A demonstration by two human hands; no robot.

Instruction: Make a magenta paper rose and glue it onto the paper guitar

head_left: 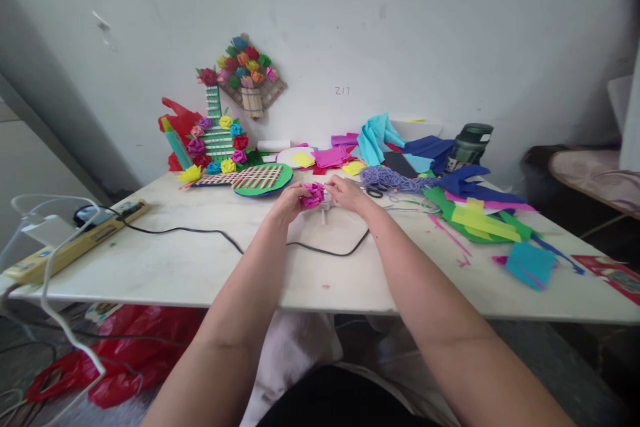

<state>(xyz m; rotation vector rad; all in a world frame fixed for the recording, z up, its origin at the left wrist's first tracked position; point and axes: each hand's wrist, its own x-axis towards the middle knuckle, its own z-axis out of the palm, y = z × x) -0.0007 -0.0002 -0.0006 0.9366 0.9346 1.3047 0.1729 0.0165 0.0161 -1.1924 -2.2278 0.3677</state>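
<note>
A crumpled magenta paper flower [313,195] is held over the middle of the table. The fingers of my left hand [291,203] are closed on its left side. My right hand [346,193] meets it from the right, thumb and fingertips pinched together at its edge. Whatever lies between those fingertips is too small to make out. Just below the hands is a small white object [323,217], partly hidden, its kind unclear. Black-handled scissors [374,191] lie just right of my right hand, beside a heap of purple yarn [397,180].
A guitar-shaped craft [220,137] with paper flowers leans at the back left; a green oval board with sticks [265,179] lies before it. Coloured paper [480,220] and a dark bottle [467,147] are right. A black cord [325,251] crosses from the power strip [75,243].
</note>
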